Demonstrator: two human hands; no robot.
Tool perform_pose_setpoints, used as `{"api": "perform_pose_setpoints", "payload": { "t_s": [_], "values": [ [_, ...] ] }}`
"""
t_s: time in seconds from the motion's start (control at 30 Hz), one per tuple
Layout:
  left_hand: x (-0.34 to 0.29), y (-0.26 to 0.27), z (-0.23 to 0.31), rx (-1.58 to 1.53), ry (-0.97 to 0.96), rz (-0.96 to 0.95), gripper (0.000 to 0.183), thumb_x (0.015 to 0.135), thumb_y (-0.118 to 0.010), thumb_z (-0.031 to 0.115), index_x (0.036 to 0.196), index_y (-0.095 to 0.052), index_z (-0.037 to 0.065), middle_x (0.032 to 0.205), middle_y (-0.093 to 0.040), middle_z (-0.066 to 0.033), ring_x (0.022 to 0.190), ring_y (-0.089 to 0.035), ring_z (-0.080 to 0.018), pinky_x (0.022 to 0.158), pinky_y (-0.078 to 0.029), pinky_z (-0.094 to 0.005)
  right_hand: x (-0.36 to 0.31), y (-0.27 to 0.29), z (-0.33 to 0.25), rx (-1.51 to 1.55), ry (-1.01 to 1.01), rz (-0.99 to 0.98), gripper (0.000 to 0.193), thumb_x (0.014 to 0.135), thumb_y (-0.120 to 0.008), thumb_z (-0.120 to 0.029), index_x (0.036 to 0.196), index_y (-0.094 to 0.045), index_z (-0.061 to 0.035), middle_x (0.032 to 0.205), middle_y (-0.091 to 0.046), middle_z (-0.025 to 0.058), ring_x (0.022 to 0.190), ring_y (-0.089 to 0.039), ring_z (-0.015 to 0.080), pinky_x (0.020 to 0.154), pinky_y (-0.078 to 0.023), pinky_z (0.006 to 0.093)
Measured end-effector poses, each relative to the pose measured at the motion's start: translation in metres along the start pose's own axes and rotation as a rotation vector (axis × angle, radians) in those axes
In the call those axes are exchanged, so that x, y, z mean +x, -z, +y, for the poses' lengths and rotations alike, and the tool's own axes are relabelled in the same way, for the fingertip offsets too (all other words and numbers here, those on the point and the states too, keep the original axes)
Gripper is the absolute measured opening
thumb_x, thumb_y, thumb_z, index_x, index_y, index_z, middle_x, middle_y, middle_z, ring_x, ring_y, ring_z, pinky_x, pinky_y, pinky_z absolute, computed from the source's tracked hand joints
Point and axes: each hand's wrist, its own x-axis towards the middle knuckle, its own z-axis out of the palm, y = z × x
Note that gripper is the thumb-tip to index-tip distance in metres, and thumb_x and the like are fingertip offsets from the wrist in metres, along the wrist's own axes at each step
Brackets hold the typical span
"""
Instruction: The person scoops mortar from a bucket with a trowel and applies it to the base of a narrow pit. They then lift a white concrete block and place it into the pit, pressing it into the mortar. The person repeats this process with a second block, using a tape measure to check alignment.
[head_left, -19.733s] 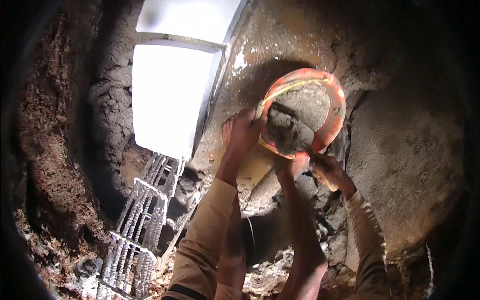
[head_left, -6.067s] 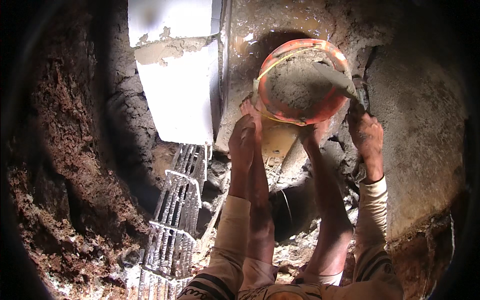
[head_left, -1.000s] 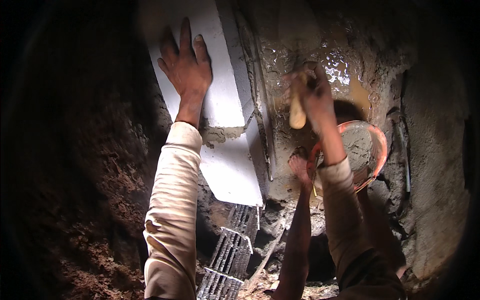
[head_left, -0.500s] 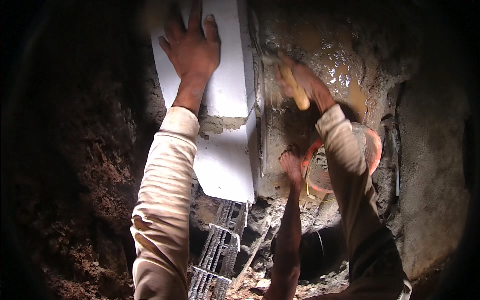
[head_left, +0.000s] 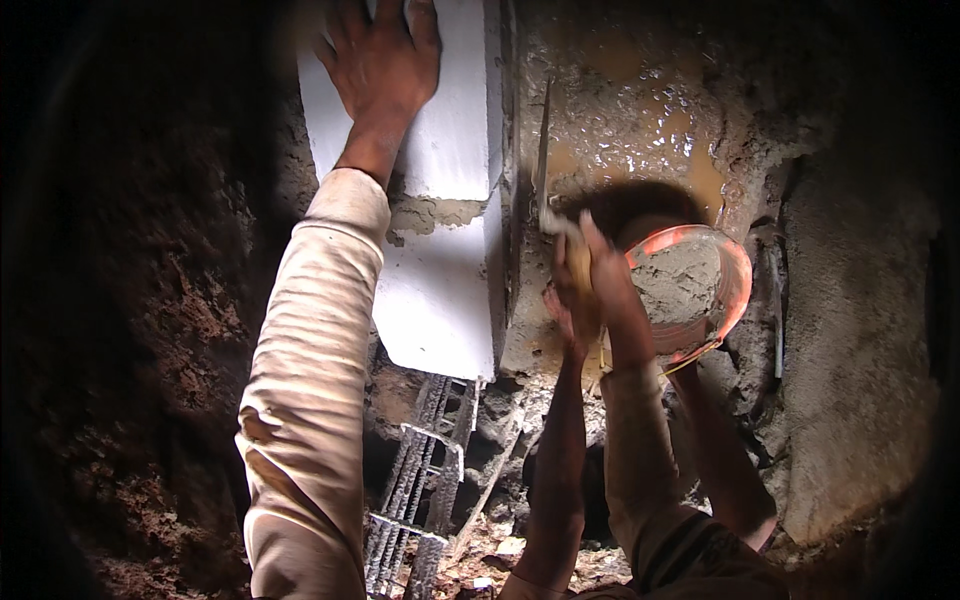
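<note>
My left hand [head_left: 385,70] lies flat with fingers spread on a white block [head_left: 455,130]. A grey mortar joint [head_left: 430,218] separates it from a nearer white block [head_left: 440,290]. My right hand [head_left: 615,285] grips the yellowish wooden handle of a trowel [head_left: 577,262]. The trowel's blade, seen nearly edge-on, points away beside the blocks' right side. Just right of that hand is an orange-rimmed bucket [head_left: 738,285] of grey mortar [head_left: 680,280]. Another person's forearm [head_left: 560,450] rises beside mine, its hand partly overlapped by my right hand; that person's other arm [head_left: 725,450] reaches the bucket's near side.
Ribbed steel bars with stirrups [head_left: 415,480] run below the nearer block. Wet, muddy ground [head_left: 620,80] with brownish water lies right of the blocks. A rough earth bank [head_left: 190,300] flanks the left, a rough grey slope [head_left: 850,380] the right.
My right hand and the trowel have come nearer, toward the bucket. The bucket shows more openly, and the other person's second arm has appeared at it. My left hand stays on the block.
</note>
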Motion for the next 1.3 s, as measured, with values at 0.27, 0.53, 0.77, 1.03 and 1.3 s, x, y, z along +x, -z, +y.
{"api": "perform_pose_setpoints", "payload": {
  "t_s": [0.27,0.53,0.77,1.03,1.3],
  "values": [
    [0.000,-0.005,0.005,0.015,0.012,-0.003,0.053,0.106,-0.045,0.036,0.158,-0.042,0.026,0.166,-0.032,-0.0160,0.151,-0.030,-0.0393,0.121,-0.025,-0.0634,-0.045,0.010,0.051,-0.191,0.049,0.025,0.045,0.106,-0.049,-0.050,0.089,-0.059,-0.0101,0.063,-0.053,0.0016,0.042,-0.043,0.0134,0.043,-0.037,0.0263],
    [-0.003,0.001,-0.006,0.000,0.024,-0.008,0.052,0.107,-0.042,0.038,0.158,-0.041,0.027,0.166,-0.030,-0.0157,0.153,-0.028,-0.0395,0.121,-0.024,-0.0635,-0.248,0.143,0.083,0.086,0.194,0.376,0.015,0.100,-0.067,-0.015,0.110,-0.061,-0.0053,0.086,-0.068,0.0044,0.084,-0.069,0.0168,0.070,-0.054,0.0300],
    [-0.003,-0.010,0.010,-0.059,0.009,0.023,0.051,0.108,-0.039,0.041,0.156,-0.044,0.026,0.165,-0.032,-0.0170,0.151,-0.029,-0.0408,0.121,-0.024,-0.0631,-0.127,0.237,0.106,-1.735,0.490,0.554,0.031,0.093,-0.069,-0.026,0.115,-0.065,-0.0040,0.096,-0.071,0.0119,0.085,-0.068,0.0359,0.077,-0.055,0.0474],
    [-0.005,-0.013,0.002,-0.080,-0.010,0.045,0.051,0.107,-0.041,0.041,0.156,-0.044,0.026,0.164,-0.034,-0.0184,0.151,-0.030,-0.0412,0.119,-0.027,-0.0627,-0.116,0.204,0.129,-0.278,-0.071,0.330,0.030,0.094,-0.073,-0.036,0.107,-0.063,-0.0110,0.072,-0.057,-0.0008,0.055,-0.054,0.0101,0.049,-0.044,0.0271],
    [-0.006,-0.015,0.007,-0.040,-0.014,0.042,0.051,0.107,-0.041,0.041,0.156,-0.044,0.027,0.163,-0.036,-0.0180,0.151,-0.031,-0.0389,0.119,-0.028,-0.0621,-0.186,0.153,0.174,-0.075,0.253,0.312,0.013,0.091,-0.070,-0.018,0.088,-0.062,-0.0080,0.066,-0.057,0.0005,0.052,-0.052,0.0096,0.047,-0.040,0.0256]
  ]
}}
